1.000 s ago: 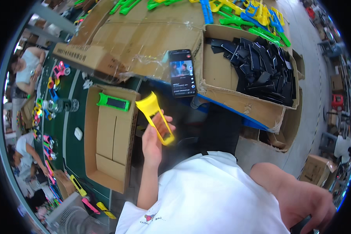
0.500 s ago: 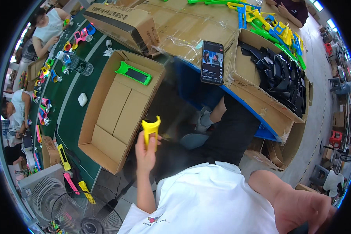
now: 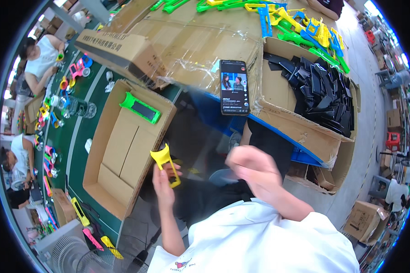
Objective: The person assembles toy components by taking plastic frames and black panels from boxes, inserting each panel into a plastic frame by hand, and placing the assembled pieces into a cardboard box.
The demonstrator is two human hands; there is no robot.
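Since a moment ago the right hand [image 3: 253, 166] has swung up from the lower right to mid-picture, blurred, so I cannot tell whether its grip is clenched or released. Largest nearby is the open cardboard box [image 3: 105, 182] on the green surface [image 3: 77, 157], with a green plastic piece [image 3: 140, 108] lying in its far end. Just beside the box's near wall, the left hand [image 3: 163, 184] keeps its grip closed around a yellow plastic piece [image 3: 166, 164], held upright above the lap.

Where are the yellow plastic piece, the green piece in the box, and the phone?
yellow plastic piece [image 3: 165, 164]: head view, its upper body.
green piece [image 3: 140, 108]: head view, its middle.
phone [image 3: 234, 87]: head view, screen centre.
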